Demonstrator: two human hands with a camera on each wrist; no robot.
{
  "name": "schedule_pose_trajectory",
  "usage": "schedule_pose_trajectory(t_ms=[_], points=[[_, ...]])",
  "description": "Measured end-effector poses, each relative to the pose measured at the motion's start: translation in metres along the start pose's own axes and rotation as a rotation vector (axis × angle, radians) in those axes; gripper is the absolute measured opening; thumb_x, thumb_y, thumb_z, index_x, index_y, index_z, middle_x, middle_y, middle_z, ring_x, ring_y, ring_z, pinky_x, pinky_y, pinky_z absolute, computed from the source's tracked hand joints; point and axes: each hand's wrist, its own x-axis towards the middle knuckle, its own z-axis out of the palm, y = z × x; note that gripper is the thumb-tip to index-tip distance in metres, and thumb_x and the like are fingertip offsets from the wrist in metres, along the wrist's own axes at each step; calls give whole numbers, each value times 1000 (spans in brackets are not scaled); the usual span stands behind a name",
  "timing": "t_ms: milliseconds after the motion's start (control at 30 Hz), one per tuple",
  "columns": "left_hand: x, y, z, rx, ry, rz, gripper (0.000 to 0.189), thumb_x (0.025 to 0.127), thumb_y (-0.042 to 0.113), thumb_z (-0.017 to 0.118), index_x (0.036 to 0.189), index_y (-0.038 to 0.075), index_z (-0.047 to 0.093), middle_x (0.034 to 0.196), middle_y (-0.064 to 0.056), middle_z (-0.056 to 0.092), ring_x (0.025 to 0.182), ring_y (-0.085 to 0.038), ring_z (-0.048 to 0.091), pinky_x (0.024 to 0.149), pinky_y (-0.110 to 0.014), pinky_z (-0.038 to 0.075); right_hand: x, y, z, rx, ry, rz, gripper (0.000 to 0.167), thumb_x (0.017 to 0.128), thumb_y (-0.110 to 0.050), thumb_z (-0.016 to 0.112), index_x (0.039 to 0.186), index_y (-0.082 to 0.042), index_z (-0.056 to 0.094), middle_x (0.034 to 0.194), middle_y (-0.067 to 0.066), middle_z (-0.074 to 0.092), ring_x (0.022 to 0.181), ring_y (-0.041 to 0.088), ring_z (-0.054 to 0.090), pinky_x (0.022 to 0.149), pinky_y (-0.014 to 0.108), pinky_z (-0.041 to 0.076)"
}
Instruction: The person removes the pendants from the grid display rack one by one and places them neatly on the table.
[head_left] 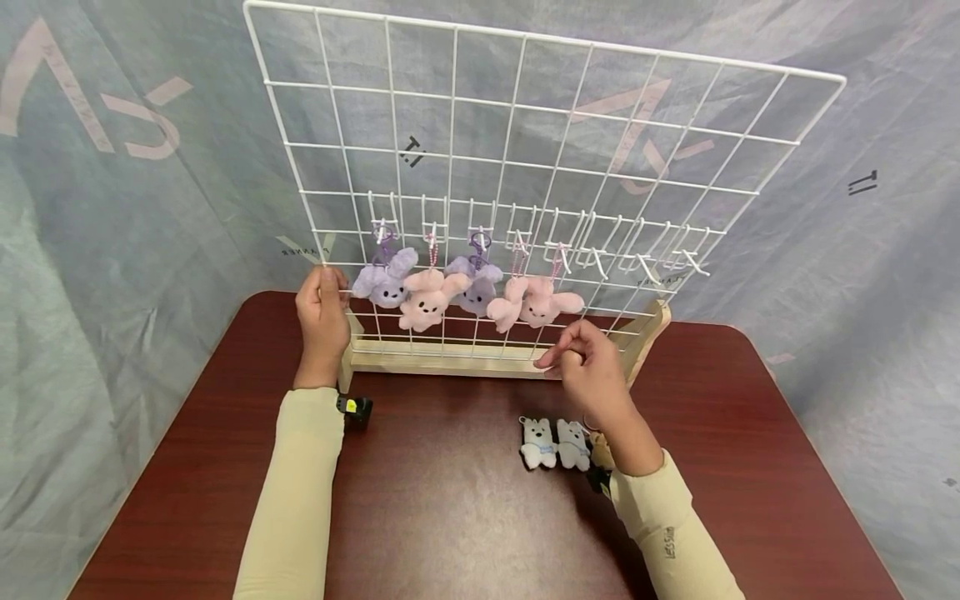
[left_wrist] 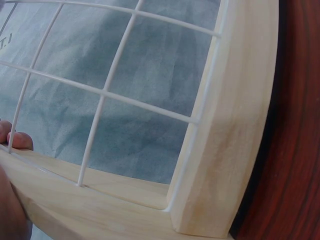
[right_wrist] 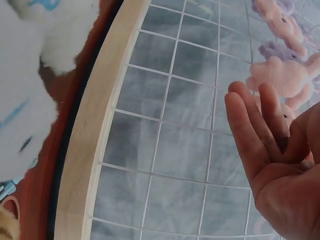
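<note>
My left hand (head_left: pixel 322 317) grips the left side of a white wire grid rack (head_left: pixel 525 35); in the left wrist view its fingertips (left_wrist: pixel 21 141) show behind the wires, by the wooden frame (left_wrist: pixel 220 125). Just below the hanging plush bunnies, my right hand (head_left: pixel 592 367) is held up before the grid with relaxed, partly bent fingers and nothing visible in them. Nearest to it hangs a pink bunny keychain (head_left: pixel 542 307). Further left on hooks are another pink bunny (head_left: pixel 504 305), a purple one (head_left: pixel 480 293), a pink one (head_left: pixel 426 307) and a purple one (head_left: pixel 388 287).
Several bare white hooks (head_left: pixel 642 265) line the right part of the grid. Its wooden base (head_left: pixel 442 363) stands on a dark red table (head_left: pixel 435 500). Two white bear keychains (head_left: pixel 538 446) lie on the table, beside a brown plush (head_left: pixel 601 451) partly hidden by my right wrist.
</note>
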Motion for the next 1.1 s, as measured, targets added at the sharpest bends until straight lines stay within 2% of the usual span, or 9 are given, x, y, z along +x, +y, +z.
schedule_pose_trajectory(t_ms=[100,167,300,433,600,767,900,1000,1100], points=[[0,6,2,-7,-3,9,40,113,8,39,84,-19,46,72,-6,45,56,-11,37,55,-16,32,2,0,0,-2,15,17,20,91,15,32,94,5,49,84,30,75,74,44,76,64,37,66],[0,13,3,-15,-5,14,41,113,9,39,84,-20,45,71,-9,44,56,-12,37,55,-16,32,4,0,0,16,14,32,17,94,14,36,99,6,50,91,31,74,79,46,76,65,36,66],[0,22,5,-25,-7,10,42,113,11,40,85,-20,44,71,-6,46,56,-13,37,55,-16,33,7,-1,1,58,16,61,21,98,11,45,117,7,51,110,33,70,83,33,77,67,41,66],[0,10,2,-11,1,-6,40,112,8,39,85,-20,45,72,-4,47,56,-17,36,55,-17,33,10,-3,3,86,2,69,32,102,4,53,134,4,49,122,30,65,81,23,76,66,44,65],[1,-3,-2,-14,9,-9,42,113,11,41,85,-19,45,72,-8,46,55,-15,38,54,-17,33,12,-8,6,111,-4,43,36,104,-6,63,138,-4,52,124,22,66,81,23,76,65,48,65],[1,-7,-3,-20,2,8,45,113,16,44,84,-18,47,73,1,50,55,-15,39,53,-20,33,13,-11,7,139,44,2,32,104,-10,66,134,-5,57,116,18,68,78,24,75,59,45,63],[1,-7,-3,-4,2,17,47,113,19,44,84,-18,47,76,7,52,56,-15,39,54,-20,34,15,-14,7,150,49,1,33,104,-13,68,134,-5,58,112,15,68,77,24,76,57,42,63],[0,-3,-1,6,3,17,45,113,15,42,84,-19,48,75,1,52,56,-15,40,54,-19,34,16,-16,9,140,44,2,33,103,-13,70,133,-5,59,112,15,69,82,26,77,58,40,63],[0,-3,-1,2,10,14,46,113,16,43,84,-19,48,75,-6,51,56,-14,40,54,-20,34,18,-19,11,134,54,-4,35,101,-12,72,133,-5,61,111,10,70,89,18,75,66,31,63]])
